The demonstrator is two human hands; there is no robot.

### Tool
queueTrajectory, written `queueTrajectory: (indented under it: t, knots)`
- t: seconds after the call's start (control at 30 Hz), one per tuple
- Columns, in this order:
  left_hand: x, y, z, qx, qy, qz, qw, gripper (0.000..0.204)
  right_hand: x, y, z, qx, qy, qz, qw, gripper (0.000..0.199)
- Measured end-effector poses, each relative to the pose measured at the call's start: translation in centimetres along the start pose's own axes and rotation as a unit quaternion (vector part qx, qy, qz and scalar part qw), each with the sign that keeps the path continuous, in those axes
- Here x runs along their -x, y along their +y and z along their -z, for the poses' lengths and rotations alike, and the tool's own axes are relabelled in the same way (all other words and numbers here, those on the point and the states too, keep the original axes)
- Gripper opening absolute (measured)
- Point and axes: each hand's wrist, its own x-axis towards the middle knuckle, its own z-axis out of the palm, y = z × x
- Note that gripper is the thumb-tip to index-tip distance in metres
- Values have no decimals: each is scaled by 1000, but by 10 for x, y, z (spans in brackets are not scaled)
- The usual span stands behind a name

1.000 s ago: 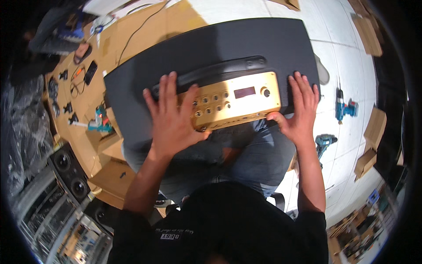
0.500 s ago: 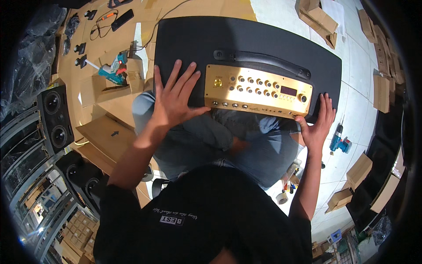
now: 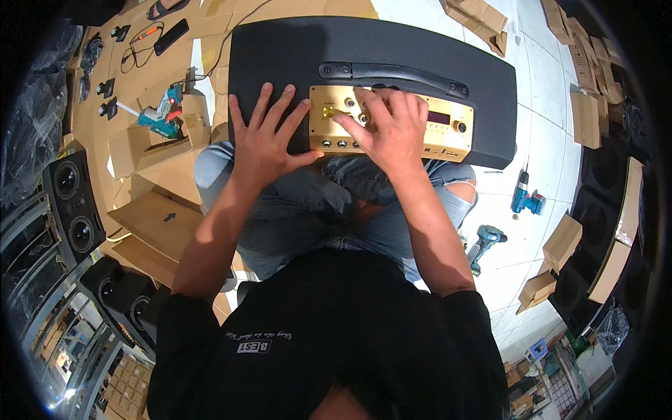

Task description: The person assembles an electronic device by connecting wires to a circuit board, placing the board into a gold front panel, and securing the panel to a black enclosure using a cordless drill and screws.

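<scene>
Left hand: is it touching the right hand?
Apart: the head view shows a strip of gold panel between the left hand and right hand.

White floor tiles (image 3: 556, 136) are brightly lit right of the cardboard (image 3: 150, 80); a metal rack (image 3: 26, 203) is seen to its left.

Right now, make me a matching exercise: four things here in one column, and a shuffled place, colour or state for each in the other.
Column one:
1. Left hand
2. Right hand
3. Panel
4. Phone

Column two:
A. Gold
B. On cardboard, upper left
C. Over the knobs
D. Spread on the black cabinet

Pairs: 1-D, 2-C, 3-A, 4-B
</scene>
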Motion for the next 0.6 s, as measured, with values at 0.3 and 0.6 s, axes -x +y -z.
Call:
queueTrajectory:
  t: [0.3, 0.6]
  knots:
    - [4, -1, -1, -1, 5, 6, 1000, 82, -5, -2, -16, 25, 61, 9, 998, 34]
    - [1, 2, 5, 7, 2, 3, 1000, 81, 0, 1, -16, 40, 66, -1, 997, 44]
